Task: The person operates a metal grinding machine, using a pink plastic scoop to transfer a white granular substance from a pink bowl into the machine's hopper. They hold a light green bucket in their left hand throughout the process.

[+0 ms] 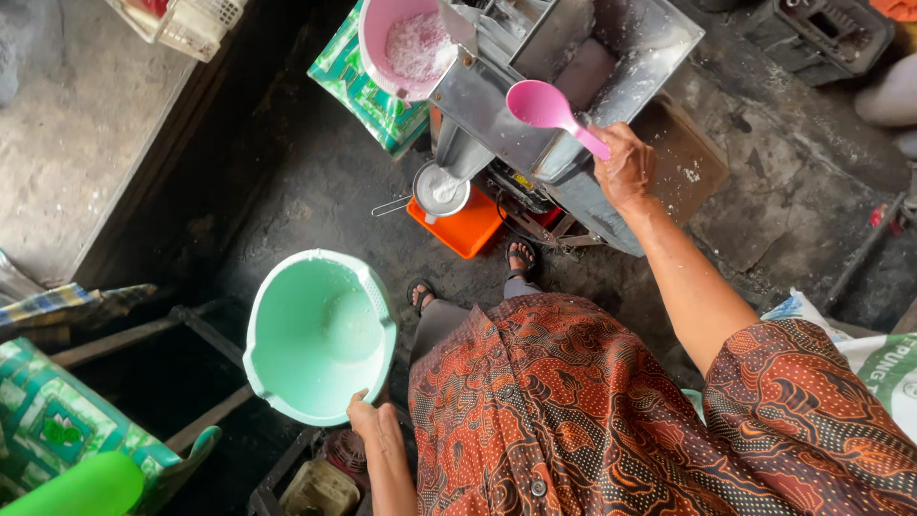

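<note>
My left hand grips the rim of a pale green plastic basin, held tilted at my left side; its inside looks wet and whitish. My right hand reaches forward and holds a pink plastic scoop by its handle, the bowl of the scoop over a grey metal machine. A pink bucket with white grated stuff stands at the machine's top left. Below the machine's chute a small metal pot of white liquid rests on an orange stool.
A green patterned sack lies under the pink bucket. My sandalled feet stand on dark wet floor. At the left are a concrete slab, a white basket, another green sack and a bright green object. A white sack sits at right.
</note>
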